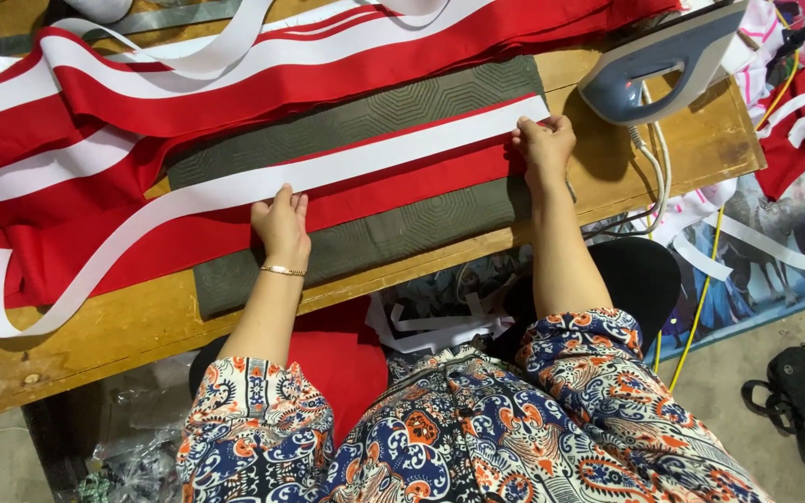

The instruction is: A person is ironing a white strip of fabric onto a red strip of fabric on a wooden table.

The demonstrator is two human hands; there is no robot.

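Status from the head view: white strip (235,189) is laid flat along the red cloth (402,191) across the centre of the frame, both resting on the grey-green quilted pad (375,116) that covers the wooden table (123,331). Left hand (281,224), centre-left, is pressed flat, fingers together, on the lower edge of the strip where it meets the red. Right hand (544,144), right of centre, has fingers curled down over the strip's end at the pad's right edge; can't tell if it's pinching or just pressing. Looks like alignment is done between the two hands: strip sits straight and flush there. Left of the left hand the strip runs off the pad, curves down toward the lower left of the frame and ends loose, so that stretch isn't yet laid. Iron (663,61), upper right, is parked on the table, neither hand on it, cord (654,177) hanging off the edge. More red-and-white banded cloth (95,102) is piled upper left with loose white loops on top. Materials: the strip is thin, matte and papery or ribbon-like with clean edges; the red cloth is a smooth woven cloth, lightly creased; the pad has a stitched hexagon pattern; the tabletop is worn, scratched wood. White offcuts (430,326) lie below the table edge.
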